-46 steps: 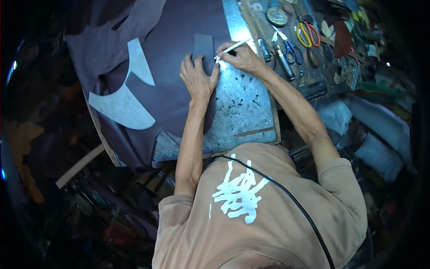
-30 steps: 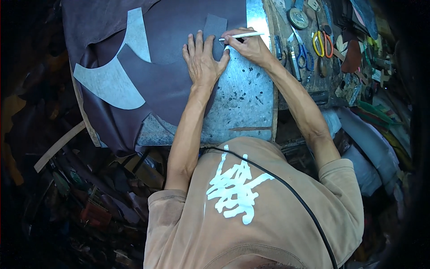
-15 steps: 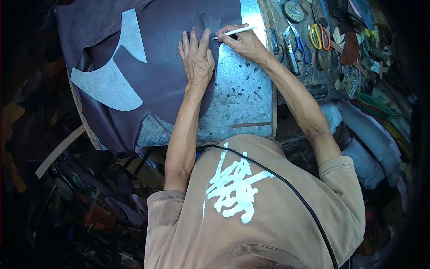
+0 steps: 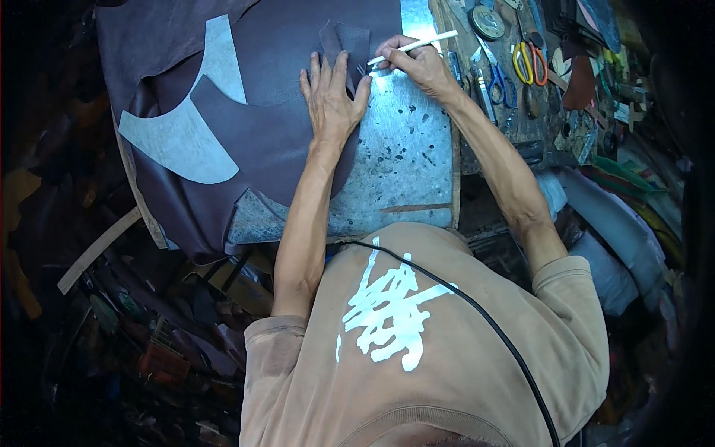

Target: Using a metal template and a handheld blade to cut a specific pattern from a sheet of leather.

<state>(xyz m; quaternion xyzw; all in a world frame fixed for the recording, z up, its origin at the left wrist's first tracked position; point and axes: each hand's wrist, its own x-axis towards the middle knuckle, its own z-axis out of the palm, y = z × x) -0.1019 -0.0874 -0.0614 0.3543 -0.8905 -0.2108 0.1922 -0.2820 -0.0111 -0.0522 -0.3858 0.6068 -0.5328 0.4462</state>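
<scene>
A large sheet of dark brown leather (image 4: pixel 272 141) lies over the worktop. My left hand (image 4: pixel 333 104) rests flat on it with the fingers apart, pressing the near end of a small dark leather piece (image 4: pixel 351 46). Part of that piece is hidden beneath the fingers. Just to the right, my right hand (image 4: pixel 426 71) grips a slim white pen (image 4: pixel 428 43). The pen's tip is close to the right edge of the leather, beside the small piece; whether it touches I cannot tell. Some pale marks show near the tip.
A speckled metal work surface (image 4: pixel 410 141) shows right of the leather. Pale curved pattern pieces (image 4: pixel 182 145) lie at the left. Blue-handled scissors (image 4: pixel 503 86), yellow-and-orange-handled scissors (image 4: pixel 524 63), a round tin (image 4: pixel 486 22) and other tools crowd the wooden bench (image 4: pixel 514 130) at the right.
My right hand has moved slightly right with the pen. My left hand has shifted a little, its thumb now spread toward the leather's right edge. Pale marks now show near the pen tip.
</scene>
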